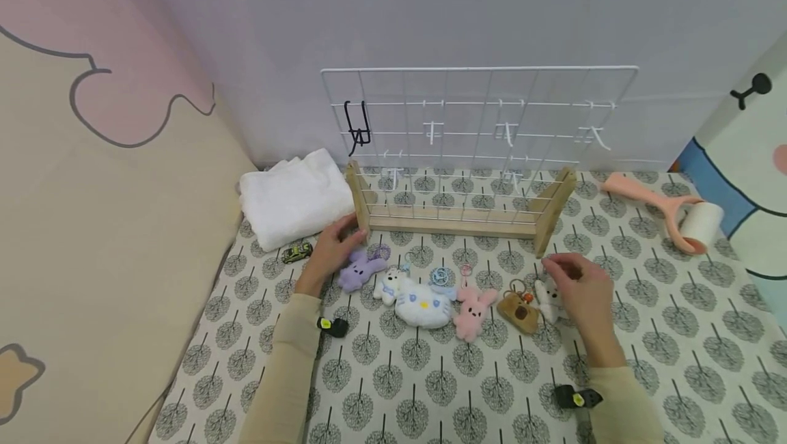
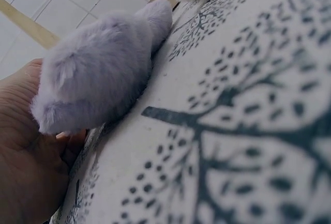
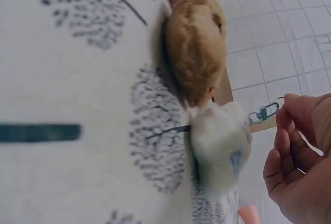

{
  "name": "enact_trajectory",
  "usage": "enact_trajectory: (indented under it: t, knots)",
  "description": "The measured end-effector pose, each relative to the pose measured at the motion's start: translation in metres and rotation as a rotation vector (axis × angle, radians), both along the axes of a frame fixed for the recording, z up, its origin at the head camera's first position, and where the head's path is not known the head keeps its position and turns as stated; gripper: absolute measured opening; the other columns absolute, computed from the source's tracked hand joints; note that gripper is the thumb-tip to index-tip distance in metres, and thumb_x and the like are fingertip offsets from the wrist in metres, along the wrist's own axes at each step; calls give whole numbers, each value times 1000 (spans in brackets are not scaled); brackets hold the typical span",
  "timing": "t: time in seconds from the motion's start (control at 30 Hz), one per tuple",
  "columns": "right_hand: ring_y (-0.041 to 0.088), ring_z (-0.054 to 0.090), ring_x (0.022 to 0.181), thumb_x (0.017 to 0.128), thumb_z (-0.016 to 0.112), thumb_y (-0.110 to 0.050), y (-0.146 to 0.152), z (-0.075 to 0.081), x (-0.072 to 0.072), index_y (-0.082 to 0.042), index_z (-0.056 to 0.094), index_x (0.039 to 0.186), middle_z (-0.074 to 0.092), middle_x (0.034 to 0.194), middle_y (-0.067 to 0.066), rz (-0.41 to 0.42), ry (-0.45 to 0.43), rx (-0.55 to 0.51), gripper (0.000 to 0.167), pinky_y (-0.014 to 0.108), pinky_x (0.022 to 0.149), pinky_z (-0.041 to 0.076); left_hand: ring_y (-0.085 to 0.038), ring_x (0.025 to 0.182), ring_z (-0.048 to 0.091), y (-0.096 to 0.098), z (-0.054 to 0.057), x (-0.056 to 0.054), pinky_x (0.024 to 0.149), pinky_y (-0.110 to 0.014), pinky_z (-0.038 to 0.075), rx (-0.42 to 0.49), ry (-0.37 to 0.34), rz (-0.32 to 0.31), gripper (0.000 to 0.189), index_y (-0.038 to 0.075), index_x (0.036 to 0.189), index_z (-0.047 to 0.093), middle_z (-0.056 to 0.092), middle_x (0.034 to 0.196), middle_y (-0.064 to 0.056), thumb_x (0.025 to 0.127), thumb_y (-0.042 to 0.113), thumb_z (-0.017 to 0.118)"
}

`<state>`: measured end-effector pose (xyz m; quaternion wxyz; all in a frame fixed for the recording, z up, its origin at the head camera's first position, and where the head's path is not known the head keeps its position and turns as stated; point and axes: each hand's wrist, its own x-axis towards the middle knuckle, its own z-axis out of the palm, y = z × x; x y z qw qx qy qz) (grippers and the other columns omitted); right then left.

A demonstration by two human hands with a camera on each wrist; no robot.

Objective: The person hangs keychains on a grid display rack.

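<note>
Right hand: grip pinching clasp, clear only in right-wrist view; left grip unclear.

Long beige sleeves; black wrist cameras, yellow marks; bare hands.

Homelike indoor corner (exact kind unclear): white tree-printed tablecloth, pastel cartoon-printed left side panel, plain pale fabric backdrop, white wire-grid rack with wooden feet.
</note>
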<state>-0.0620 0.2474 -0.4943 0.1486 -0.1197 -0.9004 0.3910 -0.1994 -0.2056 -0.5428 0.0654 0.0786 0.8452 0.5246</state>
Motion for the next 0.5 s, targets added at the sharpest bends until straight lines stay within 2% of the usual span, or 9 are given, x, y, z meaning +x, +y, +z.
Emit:
enact_trajectory:
  t: [0.23,0.33,0.43,0.5]
  knots:
    - [-10,55,76,101,73,-17,1,17,-7,-2,78,105,76,94,12,32,119,-24,16,11,68,43,-33,124,63,-1,1,0,107,-54,50,25,-16,0,66,23,158,51,61,151,-10,100,47,71]
    - [-13,55,76,99,74,-12,1,28,-11,-1,78,103,74,89,-9,43,188,-37,12,9,69,42,-33,123,64,-2,0,-1,106,-54,50,26,-21,-1,66,24,158,51,60,151,-10,100,47,71]
    - [-13,57,76,99,74,-10,2,39,-14,0,78,102,64,86,-31,50,229,-53,11,10,69,43,-34,122,64,-1,-1,-1,104,-55,51,24,-14,-9,65,24,158,51,60,151,-10,100,47,71]
    - [-12,57,77,100,73,-12,2,46,-15,-1,78,103,61,88,-37,57,235,-52,13,12,70,42,-34,122,64,-1,-2,-1,104,-54,51,20,-8,-8,65,24,157,52,61,151,-10,100,47,71]
